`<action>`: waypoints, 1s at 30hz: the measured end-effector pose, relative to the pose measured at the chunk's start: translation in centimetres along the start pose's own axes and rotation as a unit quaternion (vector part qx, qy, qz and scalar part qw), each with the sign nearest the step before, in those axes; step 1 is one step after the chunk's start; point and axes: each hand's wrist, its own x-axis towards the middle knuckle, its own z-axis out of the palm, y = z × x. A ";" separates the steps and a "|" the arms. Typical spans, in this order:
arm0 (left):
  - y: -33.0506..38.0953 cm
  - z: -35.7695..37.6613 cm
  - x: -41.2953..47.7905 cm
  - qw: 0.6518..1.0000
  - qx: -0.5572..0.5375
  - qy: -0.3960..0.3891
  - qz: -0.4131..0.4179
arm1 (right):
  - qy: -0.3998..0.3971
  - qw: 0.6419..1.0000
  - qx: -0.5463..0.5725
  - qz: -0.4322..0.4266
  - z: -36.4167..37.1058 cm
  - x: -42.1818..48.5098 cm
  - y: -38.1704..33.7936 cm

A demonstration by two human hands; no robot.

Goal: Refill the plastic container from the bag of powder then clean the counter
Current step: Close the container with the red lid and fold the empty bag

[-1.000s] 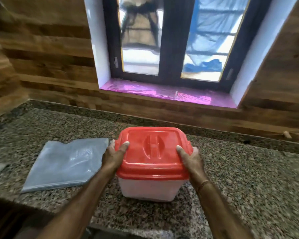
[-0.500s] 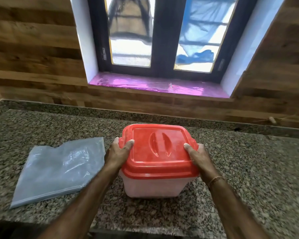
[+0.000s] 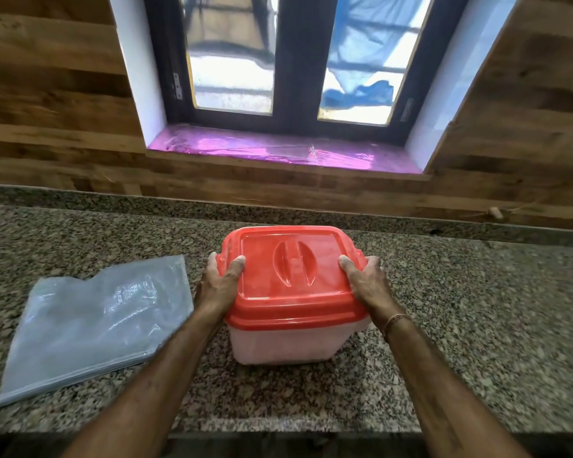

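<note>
Centrally, one plastic container [image 3: 291, 342]: translucent white body, contents not legible through the wall, standing upright on the granite counter [image 3: 477, 309] near its front edge and fitted with a red lid [image 3: 288, 276] that sits fully on. Left hand [image 3: 219, 285]: clasped on the lid's left edge, thumb on top, fingers wrapped over the side. Right hand [image 3: 366, 285]: clasped likewise on the right edge, thumb on the lid top, a thin band at the wrist. Both grips press inward on the lid rim; whether they are seating it or about to lift it off cannot be told. One plastic bag [image 3: 93, 328]: grey-blue, flat, lying just left of the container, apart from it, with a zip-type strip along its near edge; it looks nearly empty, though any powder inside is not discernible. Counter surface: speckled stone, no visible spill, though the pattern would hide fine powder. Beyond: wood-panelled wall [image 3: 47, 94], window [image 3: 295, 61] with a pink-lined sill [image 3: 278, 152]. Status, as a judgement: with the bag flat and the lid on, the refill could be either finished or not begun, and the frame does not settle it. No cloth in view; counter cleaning appears outstanding.
</note>
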 end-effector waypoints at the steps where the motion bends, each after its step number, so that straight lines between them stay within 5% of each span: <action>1: 0.1 -0.1 -0.2 1.000 -0.002 -0.001 0.003 | 0.005 1.000 -0.014 0.003 -0.1 -0.3 -0.1; 13: 1.4 -0.3 -0.8 0.997 0.043 0.071 0.003 | 0.057 0.996 -0.061 0.014 -0.2 -1.2 -0.7; 19: 1.0 -1.1 -0.4 0.997 0.035 0.065 0.020 | 0.029 0.997 0.058 0.029 -1.7 -0.9 -0.1; 26: 0.3 -0.5 0.1 0.985 0.131 0.090 0.073 | 0.015 0.996 -0.054 -0.072 -1.1 -1.8 0.7; 30: 1.6 -0.3 -1.2 0.986 0.120 0.085 0.072 | 0.014 0.998 0.009 -0.060 -1.0 -1.3 1.2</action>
